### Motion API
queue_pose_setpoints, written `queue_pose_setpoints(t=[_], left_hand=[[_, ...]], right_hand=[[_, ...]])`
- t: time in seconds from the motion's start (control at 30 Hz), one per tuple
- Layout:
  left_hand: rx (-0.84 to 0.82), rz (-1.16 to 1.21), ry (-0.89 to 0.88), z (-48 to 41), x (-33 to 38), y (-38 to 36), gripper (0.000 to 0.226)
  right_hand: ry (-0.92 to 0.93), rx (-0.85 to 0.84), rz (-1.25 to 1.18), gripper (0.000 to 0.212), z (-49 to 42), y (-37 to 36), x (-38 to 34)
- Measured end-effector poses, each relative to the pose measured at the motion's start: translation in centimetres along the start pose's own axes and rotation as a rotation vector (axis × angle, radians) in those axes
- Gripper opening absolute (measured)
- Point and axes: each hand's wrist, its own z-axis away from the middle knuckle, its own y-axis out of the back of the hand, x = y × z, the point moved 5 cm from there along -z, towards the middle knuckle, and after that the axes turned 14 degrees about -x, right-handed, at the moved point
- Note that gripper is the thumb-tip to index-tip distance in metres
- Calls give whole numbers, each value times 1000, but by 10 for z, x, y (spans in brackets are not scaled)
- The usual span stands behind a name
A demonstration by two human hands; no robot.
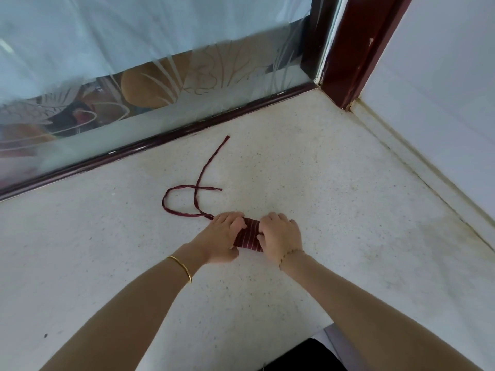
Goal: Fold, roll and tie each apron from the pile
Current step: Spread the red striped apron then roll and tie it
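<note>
Both hands clamp the apron [249, 236] on the pale speckled surface [107, 263], the left hand [223, 236] at one end, the right hand [281, 235] at the other, fingers curled over it. The apron is a tight roll, dark red with thin white stripes, its long axis running left to right. Beyond, its strap [197, 194] trails away, loops, crosses itself and points towards the window [134, 62].

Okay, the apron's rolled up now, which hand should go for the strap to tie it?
Probably the left hand. The strap leaves the rolled apron at that hand's fingertips and loops out on the left over the counter. The right hand grips the roll's far end and could hold it.
</note>
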Motion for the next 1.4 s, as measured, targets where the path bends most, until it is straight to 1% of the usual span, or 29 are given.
queue_pose_setpoints(t=[0.07, 0.13, 0.2, 0.23, 0.27, 0.37, 0.4, 0.43, 0.53, 0.6, 0.67, 0.73, 0.8, 0.87, 1.0, 1.1, 1.17, 1.23, 1.27, 1.33, 1.4], left_hand=[[-32, 200, 42, 6, -5, 2, 40], [-18, 336, 74, 12, -8, 3, 36], [-20, 401, 100, 15, -9, 1, 39], [-25, 433, 127, 17, -10, 0, 42], [-21, 467, 162, 21, -12, -2, 48], [22, 547, 265, 31, -23, -1, 78], [44, 555, 296, 35, -28, 1, 82], [67, 548, 319, 38, -32, 4, 80], [174, 524, 351, 40, -41, 16, 61], [217, 486, 324, 37, -42, 27, 44], [251, 448, 286, 31, -40, 38, 32], [286, 465, 256, 25, -35, 51, 24], [281, 532, 236, 20, -29, 65, 16], [227, 680, 232, 16, -24, 74, 15], [145, 1123, 209, 15, -17, 71, 22], [125, 1342, 121, 12, 0, 65, 23], [196, 1391, 103, 9, 11, 64, 22], [305, 1424, 174, 10, 16, 66, 21], [325, 1442, 224, 10, 16, 65, 21], [288, 1468, 287, 10, 15, 62, 25], [237, 1505, 279, 10, 15, 60, 25]], right_hand=[[-75, -216, -80, 42, -12, 2, 4], [-102, -386, -45, 58, -22, -2, 4], [-94, -480, 33, 60, -25, -10, -4], [-86, -495, 23, 58, -26, -18, -9], [-88, -492, -20, 54, -26, -24, -15], [-120, -413, -206, 33, -23, -36, -21], [-115, -397, -241, 29, -21, -37, -20], [-107, -384, -275, 26, -20, -38, -16], [-57, -337, -391, 23, -13, -34, -6], [-15, -292, -446, 21, -8, -26, 0], [27, -260, -490, 21, -4, -15, 3], [74, -249, -539, 23, -2, -3, 6], [120, -265, -629, 25, 0, 6, 7], [155, -300, -791, 31, 1, 12, 9], [191, -361, -1189, 52, 3, 20, 12], [263, -376, -1485, 52, 0, 25, 7], [274, -337, -1607, 50, -3, 29, 4], [224, -267, -1677, 48, -6, 33, 6], [193, -231, -1688, 44, -7, 34, 8], [137, -164, -1638, 37, -10, 37, 12], [89, -91, -1506, 37, -13, 40, 13]])
